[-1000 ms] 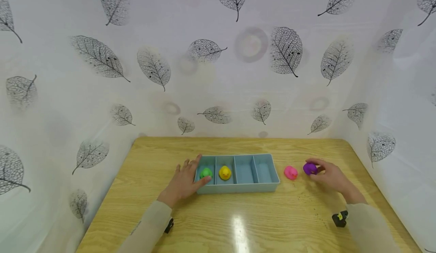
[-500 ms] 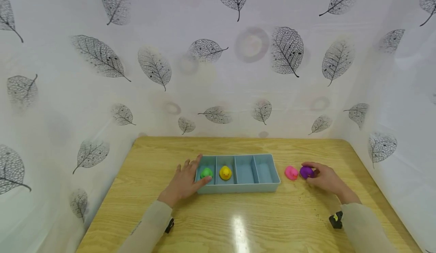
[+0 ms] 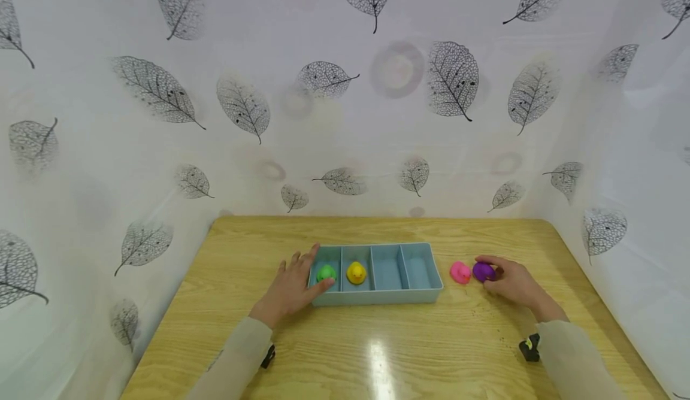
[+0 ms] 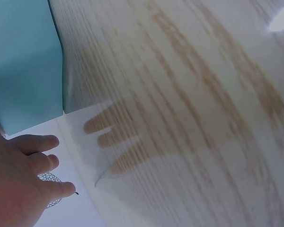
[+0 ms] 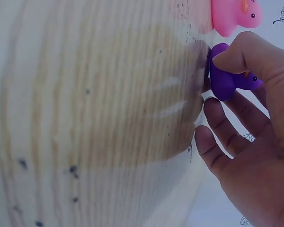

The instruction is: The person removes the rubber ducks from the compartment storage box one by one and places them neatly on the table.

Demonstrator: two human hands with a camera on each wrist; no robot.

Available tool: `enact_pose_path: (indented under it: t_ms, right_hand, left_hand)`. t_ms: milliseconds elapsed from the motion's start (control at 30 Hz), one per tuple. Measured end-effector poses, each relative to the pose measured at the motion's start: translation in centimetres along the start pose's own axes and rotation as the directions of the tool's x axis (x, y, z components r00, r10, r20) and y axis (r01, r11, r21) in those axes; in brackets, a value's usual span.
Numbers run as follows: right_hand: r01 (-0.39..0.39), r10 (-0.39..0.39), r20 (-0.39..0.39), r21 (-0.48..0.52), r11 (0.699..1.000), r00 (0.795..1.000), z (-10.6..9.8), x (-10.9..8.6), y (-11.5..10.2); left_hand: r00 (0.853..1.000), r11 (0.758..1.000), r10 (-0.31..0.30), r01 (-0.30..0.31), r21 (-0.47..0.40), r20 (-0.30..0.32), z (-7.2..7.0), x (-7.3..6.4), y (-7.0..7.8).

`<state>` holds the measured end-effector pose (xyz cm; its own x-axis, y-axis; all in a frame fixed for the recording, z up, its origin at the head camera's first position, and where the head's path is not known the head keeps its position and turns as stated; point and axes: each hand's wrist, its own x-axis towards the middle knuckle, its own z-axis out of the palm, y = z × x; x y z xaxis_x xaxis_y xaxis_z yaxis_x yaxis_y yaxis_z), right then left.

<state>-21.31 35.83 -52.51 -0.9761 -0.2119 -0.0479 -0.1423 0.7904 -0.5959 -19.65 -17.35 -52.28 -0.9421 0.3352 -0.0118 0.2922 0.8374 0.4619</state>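
Observation:
A pale blue tray (image 3: pixel 377 297) with several compartments stands on the table. A green rubber duck (image 3: pixel 326 272) sits in its leftmost compartment, and a yellow rubber duck (image 3: pixel 356 273) in the one beside it. My left hand (image 3: pixel 288 286) rests at the tray's left end, fingers spread, the index finger along the side and the thumb over the front corner. Right of the tray, my right hand (image 3: pixel 514 281) pinches a purple rubber duck (image 3: pixel 483 272) between thumb and fingers, low at the tabletop. A pink rubber duck (image 3: pixel 460 272) lies just left of the purple one.
The wooden table (image 3: pixel 323 352) carries small dark specks near the right hand. A white leaf-print curtain (image 3: pixel 345 136) surrounds the table's back and sides. Black wrist cameras show below both hands.
The right hand has shifted slightly left with the purple duck, bringing it close to the pink duck. The left hand, the tray and the other ducks stay where they were.

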Motion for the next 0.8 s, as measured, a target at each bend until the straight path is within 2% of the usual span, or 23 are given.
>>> enact_pose_path:
  t_ms: [567,800]
  right_hand:
    - [-0.023,0.023,0.001,0.007,1.0,1.0,0.04,0.1,0.11]
    - [-0.008,0.008,-0.004,0.006,1.0,1.0,0.09,0.19,0.15]
  left_hand:
    - [1.0,1.0,-0.006,0.006,0.009,0.006,-0.13,-0.09,0.16]
    - [1.0,1.0,-0.005,0.005,0.002,0.0,-0.04,-0.07,0.09]
